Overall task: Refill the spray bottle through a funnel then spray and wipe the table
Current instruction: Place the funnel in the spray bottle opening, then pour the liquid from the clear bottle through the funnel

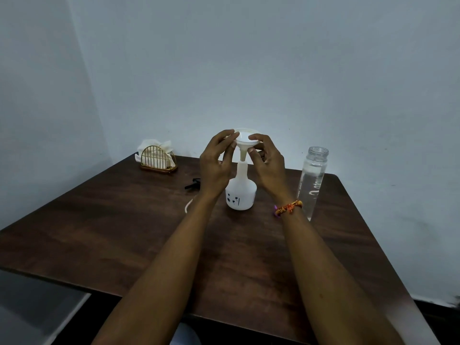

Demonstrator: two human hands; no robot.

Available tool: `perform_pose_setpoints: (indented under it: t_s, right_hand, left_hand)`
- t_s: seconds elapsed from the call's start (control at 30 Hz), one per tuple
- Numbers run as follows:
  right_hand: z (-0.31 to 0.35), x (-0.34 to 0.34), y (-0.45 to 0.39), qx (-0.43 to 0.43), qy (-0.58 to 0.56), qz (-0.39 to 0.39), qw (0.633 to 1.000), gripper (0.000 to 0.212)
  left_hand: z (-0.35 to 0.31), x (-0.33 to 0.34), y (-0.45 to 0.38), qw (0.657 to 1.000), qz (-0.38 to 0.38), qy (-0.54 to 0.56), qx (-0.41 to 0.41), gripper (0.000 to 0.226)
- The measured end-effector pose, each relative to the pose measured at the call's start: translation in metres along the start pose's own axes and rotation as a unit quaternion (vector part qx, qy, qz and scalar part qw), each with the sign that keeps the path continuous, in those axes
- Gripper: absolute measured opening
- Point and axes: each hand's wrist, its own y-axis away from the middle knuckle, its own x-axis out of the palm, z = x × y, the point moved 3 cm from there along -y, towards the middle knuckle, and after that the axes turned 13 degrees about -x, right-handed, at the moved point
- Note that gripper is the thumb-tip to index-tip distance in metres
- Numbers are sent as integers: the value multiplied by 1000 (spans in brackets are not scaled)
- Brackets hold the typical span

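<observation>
Funnel-seating step: both hands, left hand (216, 160) and right hand (267, 161), fingers pinching the white plastic funnel's (245, 140) rim, spout just above the white plastic spray bottle (241, 192) mid-tabletop. Next: seat it, then pour from the clear glass bottle (312, 180) at 3 o'clock.

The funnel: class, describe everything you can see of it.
The funnel is small, off-white and looks like plastic, with a wide round bowl narrowing to a short spout. It stands upright, spout in the open neck of the white spray bottle mid-table. The left hand and right hand pinch its rim from either side. No liquid shows in it.
</observation>
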Motion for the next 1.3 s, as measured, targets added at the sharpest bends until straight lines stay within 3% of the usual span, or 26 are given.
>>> perform_pose_setpoints:
  t_s: [0.47, 0.57, 0.67, 0.77, 0.9, 0.93, 1.0, 1.13, 1.3]
  right_hand:
    - [-14, 7, 15, 46, 25, 37, 998, 29]
    - [-10, 6, 17, 43, 25, 38, 998, 45]
    - [-3, 4, 21, 27, 72, 33, 996, 80]
    - [26, -9, 19, -36, 193, -45, 979, 78]
    - [83, -51, 19, -153, 281, -261, 911, 32]
    - [86, -62, 23, -145, 281, -296, 901, 28]
    - [76, -79, 33, -77, 278, -314, 904, 42]
    - [40, -98, 61, 43, 315, -249, 915, 89]
    - [4, -89, 83, 191, 201, -166, 946, 105]
  left_hand:
    - [16, 4, 12, 998, 30, 12, -54, 25]
    - [20, 3, 17, 997, 44, 8, -60, 31]
    - [19, 1, 18, 998, 52, -4, -35, 48]
    - [15, -5, 19, 999, 35, -31, -11, 61]
    - [18, -17, 27, 978, -167, 47, -119, 29]
    - [21, -17, 28, 965, -195, 74, -156, 23]
    - [34, -12, 31, 951, -190, 91, -224, 20]
    - [40, 3, 35, 953, -43, 78, -291, 39]
    - [34, 20, 40, 947, 54, 51, -314, 69]
